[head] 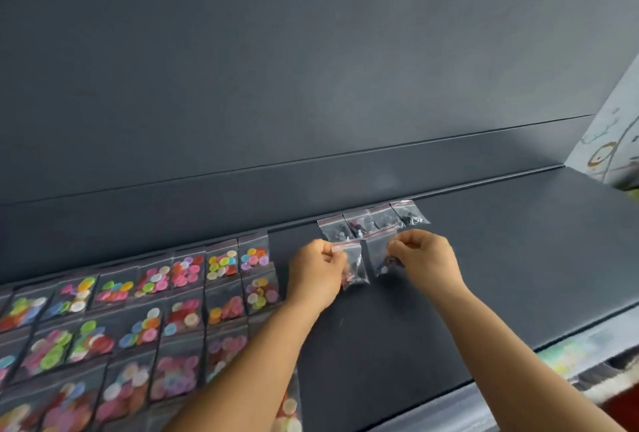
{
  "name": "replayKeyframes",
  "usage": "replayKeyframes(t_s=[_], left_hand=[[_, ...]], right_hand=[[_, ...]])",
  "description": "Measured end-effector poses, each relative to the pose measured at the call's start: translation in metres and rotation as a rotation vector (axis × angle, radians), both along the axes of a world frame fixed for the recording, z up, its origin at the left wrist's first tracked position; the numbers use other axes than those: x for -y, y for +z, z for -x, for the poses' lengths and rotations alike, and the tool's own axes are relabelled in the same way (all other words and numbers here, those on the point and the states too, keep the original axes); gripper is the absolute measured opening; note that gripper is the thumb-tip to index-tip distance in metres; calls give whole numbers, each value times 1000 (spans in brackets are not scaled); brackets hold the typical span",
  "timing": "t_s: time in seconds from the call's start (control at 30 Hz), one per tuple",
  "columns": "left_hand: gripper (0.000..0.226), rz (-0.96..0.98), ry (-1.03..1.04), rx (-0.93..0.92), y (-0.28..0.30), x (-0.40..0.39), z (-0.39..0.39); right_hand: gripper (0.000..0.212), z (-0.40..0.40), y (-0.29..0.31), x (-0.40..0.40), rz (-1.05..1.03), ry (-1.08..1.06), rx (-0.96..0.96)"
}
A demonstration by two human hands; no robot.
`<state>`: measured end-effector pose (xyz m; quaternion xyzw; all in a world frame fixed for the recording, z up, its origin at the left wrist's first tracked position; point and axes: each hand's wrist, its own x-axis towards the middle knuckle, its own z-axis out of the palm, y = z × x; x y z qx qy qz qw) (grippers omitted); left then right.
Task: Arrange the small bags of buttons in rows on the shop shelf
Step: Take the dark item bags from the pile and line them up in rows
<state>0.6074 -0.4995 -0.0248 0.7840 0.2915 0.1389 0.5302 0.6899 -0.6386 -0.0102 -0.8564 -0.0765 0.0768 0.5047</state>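
The left hand (pixel 320 267) pinches the top corner of a small clear bag (pixel 352 267), just under its red zip strip, the grip clamped on the plastic with thumb and curled fingers. The right hand (pixel 423 259) does likewise with a second clear bag (pixel 378 255), its grip closed on the bag's right edge. Both bags hold dark buttons and sit side by side, low over the dark shelf (pixel 484 259); whether they already rest on it or hang just above it cannot be told.

Just behind them, against the shelf's back edge, a back row of four clear bags (pixel 373 219) lies already set out, edges touching or slightly overlapping. The two held bags look to be the start of a second row in front of it, so this group is judged to be at an early stage.

To the left, apart from this group across a strip of bare shelf, many bags of bright buttons (pixel 155 300) lie in several neat rows that run off the left and lower edges of the view. That section appears finished.

What is left: setting these two down in line, then filling out the second row and perhaps further rows toward the front. No supply of unplaced bags is in view, so how many remain cannot be told.
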Motion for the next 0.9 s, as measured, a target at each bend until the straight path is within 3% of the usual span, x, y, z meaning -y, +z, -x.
replayKeyframes(t_s=[0.23,0.33,0.47,0.53,0.63,0.9], left_hand=[[17,-374,112,-162,-4,16,-13],[32,-535,136,-194,1,21,-11],[31,-725,-61,-118,0,25,-4],[31,-745,-166,-135,-5,27,-1],[31,-717,-166,-126,-10,30,-1],[31,-727,-133,-122,-11,33,-12]], right_hand=[[6,-31,-14,5,176,195,36],[27,-35,-14,10,310,266,153],[31,-34,-13,19,346,476,327],[26,-32,-14,21,383,580,366],[17,-31,-15,21,389,644,416],[17,-34,-19,18,376,557,403]])
